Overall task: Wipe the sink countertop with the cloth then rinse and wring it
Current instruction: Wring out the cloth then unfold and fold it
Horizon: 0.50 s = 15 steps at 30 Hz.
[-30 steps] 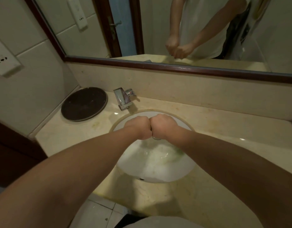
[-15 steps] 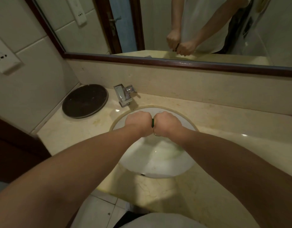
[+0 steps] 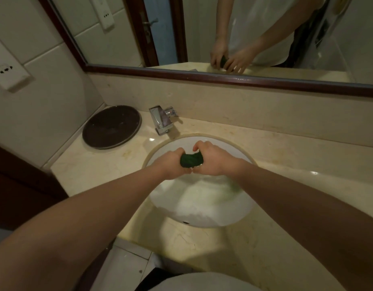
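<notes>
One dark green cloth [image 3: 191, 160] is seen bunched into a tight wad, held in the air above the back half of the sink bowl [image 3: 202, 208], clear of the basin surface. It is gripped from both sides. The left hand [image 3: 172, 163] is closed around the cloth's left end, fingers curled under it and thumb on top. The right hand [image 3: 212, 159] is wrapped over the right end, knuckles up, with thumb and forefinger pinched at the cloth's top edge. Both hands are pressed close, nearly touching below the cloth. Both forearms are extended forward from the lower corners, converging over the bowl. One white oval bowl is counted, set under one beige stone countertop [image 3: 286, 156]; its surface looks wet, though running water cannot be confirmed. One chrome tap [image 3: 161, 120] is noted at the bowl's rear left rim. One dark round tray [image 3: 111, 127] lies on the counter to the left of the tap, apart from it. One framed mirror [image 3: 202, 30] is mounted above the backsplash, in which the two hands and the cloth are reflected. One wall socket [image 3: 6, 70] is seen on the left wall.
</notes>
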### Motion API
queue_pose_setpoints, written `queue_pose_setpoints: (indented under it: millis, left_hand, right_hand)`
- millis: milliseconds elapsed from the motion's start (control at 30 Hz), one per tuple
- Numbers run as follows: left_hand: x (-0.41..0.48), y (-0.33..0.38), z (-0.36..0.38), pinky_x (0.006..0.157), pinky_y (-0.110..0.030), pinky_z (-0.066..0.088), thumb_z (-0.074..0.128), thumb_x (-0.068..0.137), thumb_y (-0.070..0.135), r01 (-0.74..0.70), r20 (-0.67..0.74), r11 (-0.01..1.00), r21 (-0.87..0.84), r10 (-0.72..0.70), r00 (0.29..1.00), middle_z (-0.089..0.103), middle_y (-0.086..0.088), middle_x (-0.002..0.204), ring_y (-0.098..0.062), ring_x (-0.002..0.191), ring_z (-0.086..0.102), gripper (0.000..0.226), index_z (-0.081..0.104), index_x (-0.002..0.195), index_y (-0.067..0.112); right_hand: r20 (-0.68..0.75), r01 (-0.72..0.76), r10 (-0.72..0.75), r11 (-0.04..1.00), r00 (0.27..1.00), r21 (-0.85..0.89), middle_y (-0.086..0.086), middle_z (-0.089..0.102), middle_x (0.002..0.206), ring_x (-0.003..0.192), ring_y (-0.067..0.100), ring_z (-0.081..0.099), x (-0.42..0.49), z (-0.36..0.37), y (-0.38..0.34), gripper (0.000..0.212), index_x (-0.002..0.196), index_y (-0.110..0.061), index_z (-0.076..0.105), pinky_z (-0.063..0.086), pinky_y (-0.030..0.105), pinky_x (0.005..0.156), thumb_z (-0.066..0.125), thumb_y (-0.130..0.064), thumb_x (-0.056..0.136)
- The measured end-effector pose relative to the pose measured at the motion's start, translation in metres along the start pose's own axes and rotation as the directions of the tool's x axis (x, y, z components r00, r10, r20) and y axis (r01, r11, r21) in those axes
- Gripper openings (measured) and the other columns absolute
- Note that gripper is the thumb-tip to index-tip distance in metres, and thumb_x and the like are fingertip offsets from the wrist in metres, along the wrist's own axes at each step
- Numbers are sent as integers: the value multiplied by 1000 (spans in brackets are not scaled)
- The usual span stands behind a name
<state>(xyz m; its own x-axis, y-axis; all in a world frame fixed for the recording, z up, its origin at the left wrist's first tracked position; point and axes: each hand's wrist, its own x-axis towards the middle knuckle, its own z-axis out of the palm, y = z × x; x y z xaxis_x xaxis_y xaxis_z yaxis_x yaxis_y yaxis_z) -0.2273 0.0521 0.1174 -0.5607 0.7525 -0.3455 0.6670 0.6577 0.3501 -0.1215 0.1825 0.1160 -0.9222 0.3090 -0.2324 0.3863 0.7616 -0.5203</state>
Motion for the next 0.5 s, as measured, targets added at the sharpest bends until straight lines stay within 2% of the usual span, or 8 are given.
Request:
queue_pose_setpoints:
  millis: [67, 133, 200, 267, 300, 400, 433, 500]
  left_hand:
    - [-3, -22, -1, 73, -34, 51, 68, 82, 38, -18, 14, 989, -149, 21, 1000, 63, 0, 94, -18, 84, 62, 36, 53, 111, 24]
    - [-5, -39, -4, 78, -34, 53, 62, 90, 31, -93, 12, 959, -269, 100, 995, 66, -5, 99, -21, 87, 64, 30, 57, 118, 21]
    - [-10, -50, -10, 75, -24, 51, 54, 96, 24, -167, -14, 920, -354, 173, 985, 66, -6, 98, -20, 86, 63, 27, 58, 121, 15]
    - [-14, -60, -18, 72, -12, 47, 46, 100, 23, -197, -67, 876, -440, 186, 980, 65, -2, 97, -13, 85, 61, 26, 59, 120, 13]
    - [-14, -67, -21, 76, -11, 46, 43, 101, 26, -199, -103, 845, -497, 170, 980, 65, 0, 100, -12, 89, 61, 27, 60, 119, 14]
    - [-13, -89, -38, 85, -21, 51, 47, 100, 31, -118, -160, 634, -765, -8, 987, 68, -1, 105, -17, 99, 64, 22, 64, 109, 20]
    - [-11, -98, -45, 86, -27, 54, 53, 97, 29, -105, -167, 552, -827, -63, 984, 70, -4, 104, -21, 99, 66, 18, 67, 105, 19]
    - [-5, -115, -59, 91, -40, 55, 61, 92, 26, -104, -173, 476, -874, -104, 980, 72, -7, 102, -25, 99, 68, 11, 70, 96, 22]
  right_hand:
    - [2, 17, -17, 982, 1000, 189, -2, 57, 106, 81, 15, 58, 0, -2, -2, 37, 113, -23, 55, 50, 30, 72, 69, -30, 80]
    - [-37, -26, 36, 968, 999, 250, -7, 62, 87, 73, 12, 56, 5, -5, -6, 11, 95, -20, 65, 42, 21, 61, 61, -17, 85]
    - [-33, -85, 95, 969, 995, 231, -11, 59, 73, 69, 9, 54, 11, -8, -15, 13, 87, -16, 67, 37, 18, 56, 55, -12, 88]
    - [-16, -150, 162, 945, 987, 291, -6, 59, 68, 63, 9, 54, 20, -6, -24, 14, 87, -14, 67, 38, 19, 54, 54, -12, 91]
    - [-14, -186, 202, 921, 979, 342, -2, 60, 67, 61, 10, 54, 25, -5, -28, 14, 88, -13, 66, 40, 20, 54, 52, -12, 92]
    - [19, -302, 338, 812, 941, 499, 6, 55, 70, 59, 14, 50, 42, -3, -41, 19, 91, -10, 64, 43, 22, 54, 45, -12, 97]
    - [43, -341, 370, 799, 928, 495, 6, 52, 69, 58, 15, 47, 47, -2, -47, 21, 89, -10, 63, 42, 22, 52, 44, -10, 97]
    - [68, -403, 419, 797, 905, 451, 3, 51, 67, 55, 13, 45, 58, 1, -62, 19, 85, -12, 61, 39, 23, 51, 46, -5, 95]
